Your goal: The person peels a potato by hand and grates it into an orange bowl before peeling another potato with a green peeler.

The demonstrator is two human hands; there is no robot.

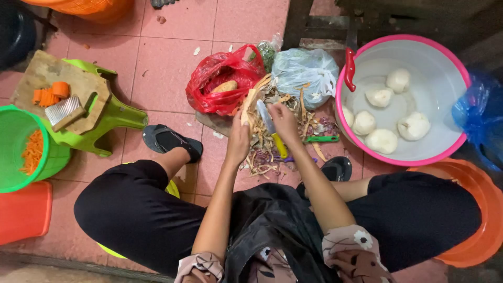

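Black-clothed knees (131, 209) are framing the peel pile (272, 147). Above that pile, left hand (240, 137) is gripping a tan root (249, 105) tilted, so right hand (283, 121), closed on a yellow-handled peeler (272, 128), is scraping skin downward.

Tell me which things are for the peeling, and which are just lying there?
For the peeling: left hand holding a root, right hand with yellow-handled knife, peel pile, pink basin.

Lying about: green peeler, grater, carrot pieces.

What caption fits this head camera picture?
Left hand holds a root vegetable while right hand peels it with a yellow-handled knife.
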